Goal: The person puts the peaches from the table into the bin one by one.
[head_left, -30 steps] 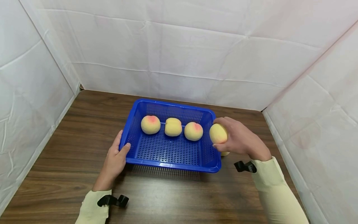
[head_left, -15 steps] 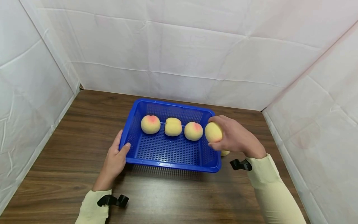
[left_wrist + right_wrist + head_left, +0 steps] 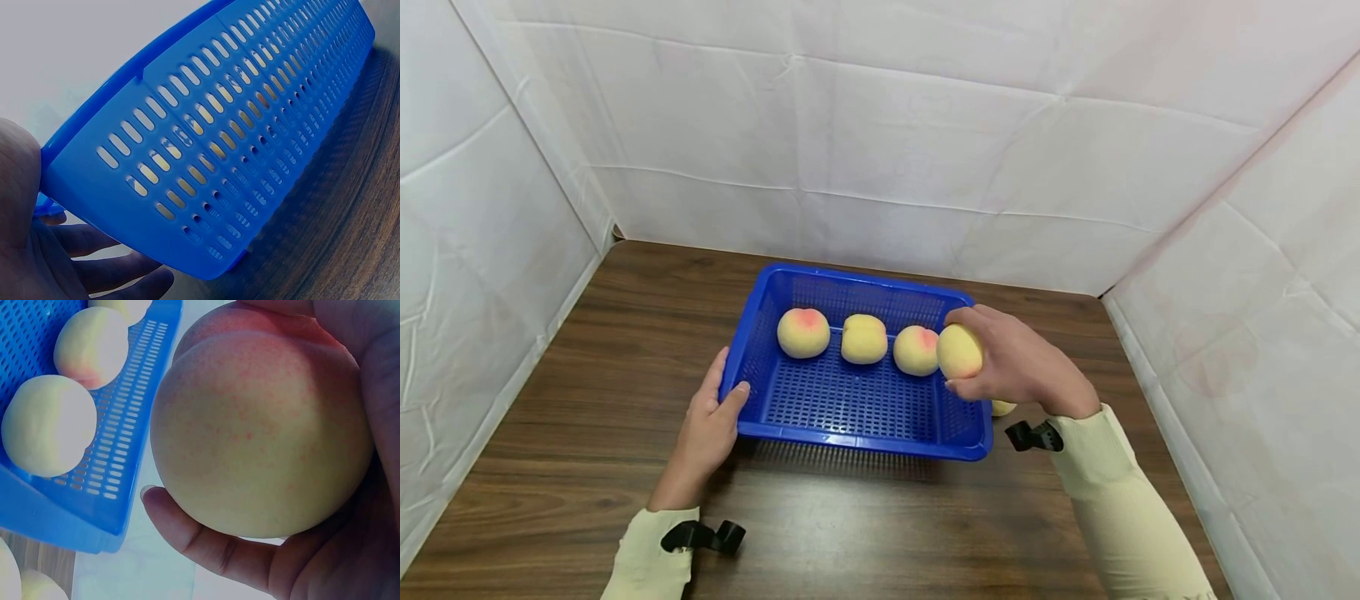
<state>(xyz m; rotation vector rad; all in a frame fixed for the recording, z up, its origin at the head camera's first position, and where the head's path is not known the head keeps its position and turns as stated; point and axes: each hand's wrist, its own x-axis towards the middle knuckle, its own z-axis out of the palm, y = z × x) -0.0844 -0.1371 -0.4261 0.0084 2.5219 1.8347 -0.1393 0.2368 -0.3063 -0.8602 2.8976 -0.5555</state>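
A blue plastic basket (image 3: pixel 861 443) with slotted walls stands on the table. My left hand (image 3: pixel 703 425) grips its left end, thumb over the rim and fingers along the outside; the left wrist view shows the basket's slotted wall (image 3: pixel 194 119) close up. Inside, along the far side, lie a left peach (image 3: pixel 803 333), a middle peach (image 3: pixel 863 339) and a right peach (image 3: pixel 915 350), yellow with pink patches on two. Above the basket's right end, my right hand (image 3: pixel 1018 362) holds another peach (image 3: pixel 960 352) between thumb and fingers. That held peach (image 3: pixel 262 431) fills much of the right wrist view.
Another peach (image 3: pixel 1002 408) lies outside the basket at its right, mostly hidden by rim and hand. Two peaches show partly at the lower left corner of the right wrist view, one of them a pale peach (image 3: pixel 40 587). White sheeting (image 3: pixel 880 125) walls the wooden table (image 3: pixel 850 533).
My right hand has moved left with its peach, from the basket's right rim to over the inside, near the right peach. The left hand and the basket stay almost still.
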